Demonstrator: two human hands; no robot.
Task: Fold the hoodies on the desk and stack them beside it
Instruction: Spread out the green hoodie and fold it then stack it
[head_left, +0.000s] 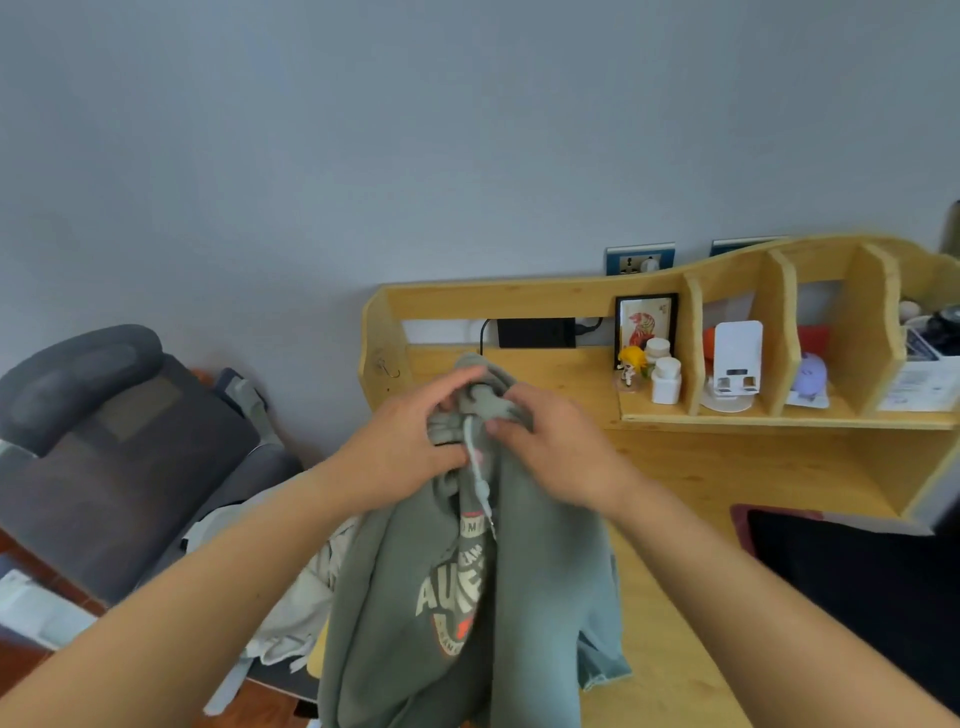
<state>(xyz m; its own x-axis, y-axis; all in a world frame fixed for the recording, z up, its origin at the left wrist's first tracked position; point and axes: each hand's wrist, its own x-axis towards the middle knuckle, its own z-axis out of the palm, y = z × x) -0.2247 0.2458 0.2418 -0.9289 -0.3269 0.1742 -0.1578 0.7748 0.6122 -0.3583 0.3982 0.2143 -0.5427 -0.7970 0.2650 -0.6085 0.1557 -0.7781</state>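
Observation:
I hold a grey-green hoodie (415, 613) with a cream and orange chest print up above the wooden desk (691, 467). My left hand (410, 436) and my right hand (550, 441) both grip the bunched hood at its top, close together. A pale drawstring hangs down between them. The body of the hoodie hangs down over the desk's left front edge. More light-coloured clothes (296, 587) lie in a heap to the left, beneath the hoodie.
A grey padded chair (104, 447) stands left of the desk. The desk's shelf unit (779, 332) holds a framed picture, white bottles, a white stand and small figures. A dark mat or screen (852, 582) lies at the desk's right front.

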